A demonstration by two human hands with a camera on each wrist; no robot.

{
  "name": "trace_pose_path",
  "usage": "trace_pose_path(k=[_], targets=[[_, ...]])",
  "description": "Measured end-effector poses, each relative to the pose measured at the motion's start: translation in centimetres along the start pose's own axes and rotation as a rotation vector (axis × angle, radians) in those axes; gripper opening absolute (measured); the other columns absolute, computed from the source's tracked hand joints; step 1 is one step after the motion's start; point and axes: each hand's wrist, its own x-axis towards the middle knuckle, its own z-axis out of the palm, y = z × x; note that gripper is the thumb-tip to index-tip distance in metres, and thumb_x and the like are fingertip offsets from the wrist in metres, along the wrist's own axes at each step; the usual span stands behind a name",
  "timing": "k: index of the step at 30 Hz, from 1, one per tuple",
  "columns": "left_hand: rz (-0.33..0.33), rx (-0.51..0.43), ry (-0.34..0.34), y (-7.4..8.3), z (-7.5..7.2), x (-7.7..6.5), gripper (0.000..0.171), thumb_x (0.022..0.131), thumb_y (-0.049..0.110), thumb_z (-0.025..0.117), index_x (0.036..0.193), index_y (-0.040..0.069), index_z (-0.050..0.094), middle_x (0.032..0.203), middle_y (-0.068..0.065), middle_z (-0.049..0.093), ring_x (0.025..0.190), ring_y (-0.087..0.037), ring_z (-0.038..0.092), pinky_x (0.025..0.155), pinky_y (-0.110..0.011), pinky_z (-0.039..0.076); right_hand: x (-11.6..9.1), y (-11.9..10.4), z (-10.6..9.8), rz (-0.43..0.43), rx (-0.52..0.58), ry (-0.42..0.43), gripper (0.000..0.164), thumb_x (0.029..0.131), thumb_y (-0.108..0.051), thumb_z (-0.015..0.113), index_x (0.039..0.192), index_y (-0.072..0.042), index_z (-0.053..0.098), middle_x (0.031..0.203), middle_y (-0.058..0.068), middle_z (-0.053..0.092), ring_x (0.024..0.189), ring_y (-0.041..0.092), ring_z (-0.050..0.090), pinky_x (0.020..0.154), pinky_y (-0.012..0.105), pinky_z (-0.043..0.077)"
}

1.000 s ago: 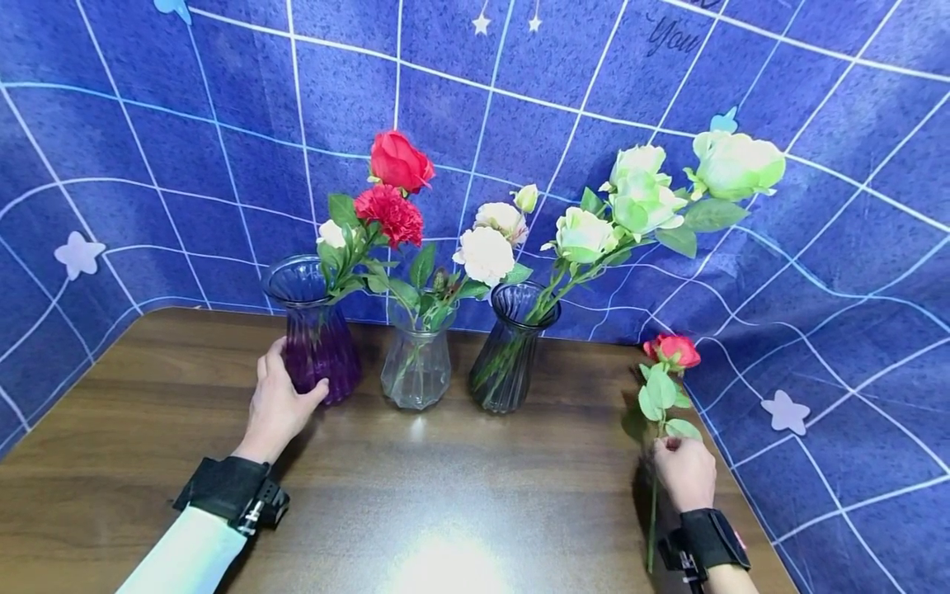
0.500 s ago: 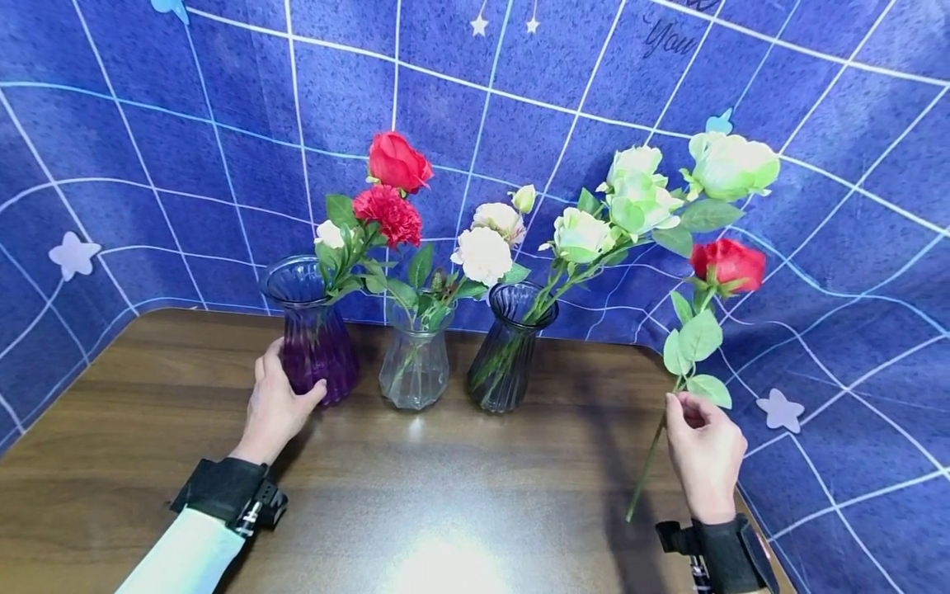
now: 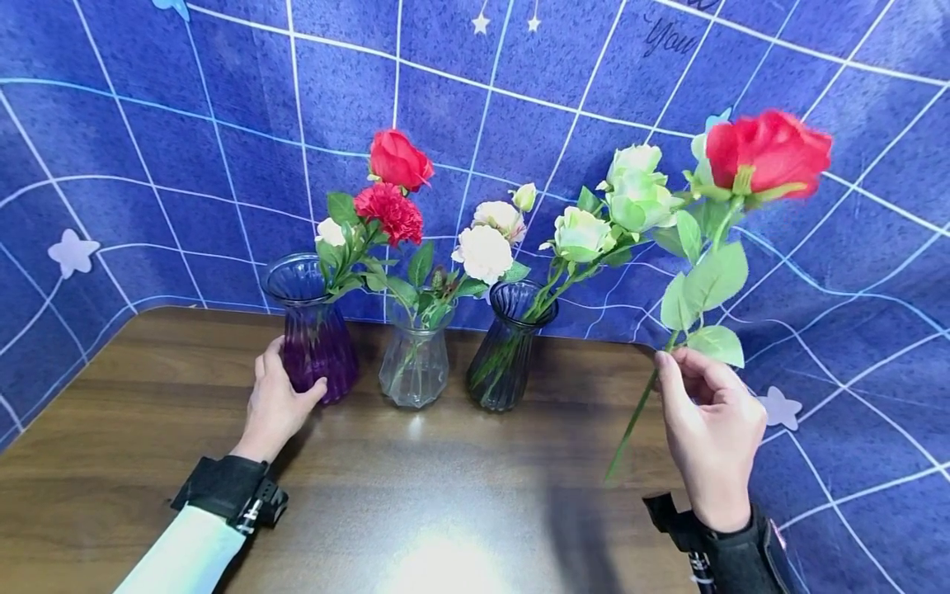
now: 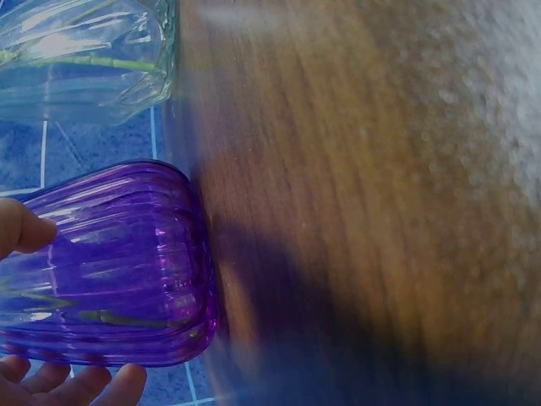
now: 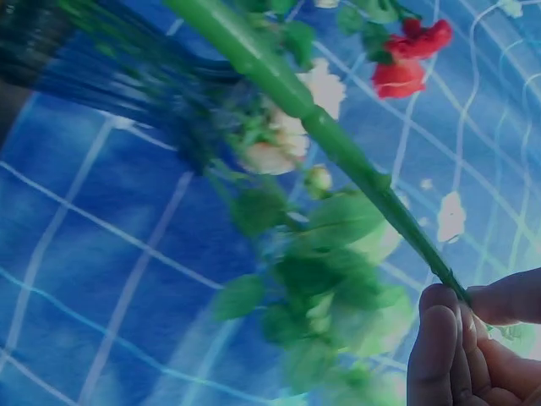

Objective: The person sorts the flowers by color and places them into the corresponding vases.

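Observation:
My left hand [image 3: 278, 404] grips the lower body of a purple glass vase [image 3: 322, 351] at the table's left, thumb on one side and fingers on the other. In the left wrist view, stems show inside the purple vase [image 4: 118, 271]. My right hand [image 3: 711, 429] pinches the stem of a red rose [image 3: 768, 157] between thumb and fingers, just under its leaves. The rose is held up at the right, bloom high, the bare stem end slanting down left above the table. In the right wrist view, the green stem [image 5: 347, 156] crosses close to the camera.
A clear glass vase [image 3: 414, 371] with pale flowers [image 3: 486, 254] stands in the middle. Right of it, a dark grey vase [image 3: 500, 363] bears pale green roses [image 3: 641, 198] leaning right. Red flowers [image 3: 389, 213] lean from the purple vase. A blue gridded cloth [image 3: 223, 99] hangs behind the wooden table [image 3: 416, 495].
My right hand has lifted the red rose up off the table's right side; its bloom now overlaps the rightmost green rose. The left hand stays on the purple vase.

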Motion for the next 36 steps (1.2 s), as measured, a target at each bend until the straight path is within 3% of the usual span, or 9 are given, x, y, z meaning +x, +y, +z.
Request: trace_pose_path(k=[6,11,17,20,27,36], targets=[[-0.001,-0.001,0.004,-0.1,-0.2,0.0,0.085,0.076,0.016,0.071,0.141,-0.002,0.02,0.131,-0.032,0.033,0.107,-0.053,0.045,0.084,-0.061,0.039,0.9,-2.9,1.3,-0.07,0.125,-0.031,0.01,0.081,-0.007,0.07,0.082,0.003,0.07,0.062,-0.025,0.057,0.052,-0.009,0.053,0.051,0.008,0.039],[-0.007,0.0,0.0,-0.3,-0.3,0.1,0.085,0.077,0.016,0.071,0.142,-0.002,0.02,0.132,-0.032,0.033,0.107,-0.053,0.045,0.084,-0.061,0.039,1.5,-5.9,3.6,-0.126,0.23,-0.085,0.011,0.081,-0.008,0.071,0.081,0.003,0.071,0.063,-0.02,0.058,0.052,-0.006,0.052,0.051,0.009,0.039],[-0.014,-0.001,0.003,-0.3,-0.2,0.1,0.085,0.076,0.016,0.072,0.142,-0.001,0.02,0.132,-0.032,0.033,0.106,-0.053,0.046,0.084,-0.061,0.039,2.1,-9.6,7.5,-0.176,0.408,-0.163,0.013,0.083,-0.008,0.068,0.084,0.005,0.069,0.062,0.007,0.063,0.052,-0.001,0.053,0.05,0.014,0.041],[-0.011,-0.006,0.006,-0.2,-0.1,0.0,0.085,0.075,0.016,0.072,0.141,-0.001,0.021,0.131,-0.031,0.034,0.104,-0.054,0.047,0.083,-0.061,0.04,2.4,-11.3,9.7,-0.221,0.487,-0.163,0.013,0.083,-0.006,0.067,0.085,0.007,0.068,0.064,0.016,0.065,0.053,0.002,0.055,0.051,0.016,0.043],[-0.003,-0.005,0.007,-0.2,0.1,0.1,0.084,0.075,0.016,0.072,0.14,-0.002,0.022,0.13,-0.032,0.035,0.106,-0.053,0.046,0.084,-0.061,0.04,3.0,-14.6,15.0,-0.286,0.598,-0.138,0.015,0.083,-0.006,0.067,0.086,0.009,0.068,0.07,0.019,0.068,0.053,0.02,0.059,0.054,0.019,0.046],[-0.016,-0.012,-0.007,-0.2,0.0,0.0,0.085,0.076,0.016,0.072,0.142,0.0,0.02,0.131,-0.031,0.034,0.108,-0.054,0.046,0.085,-0.062,0.04,2.5,-17.7,19.3,-0.242,0.599,-0.179,0.017,0.086,-0.009,0.065,0.091,0.006,0.067,0.077,0.015,0.07,0.062,0.018,0.064,0.061,0.015,0.048]])
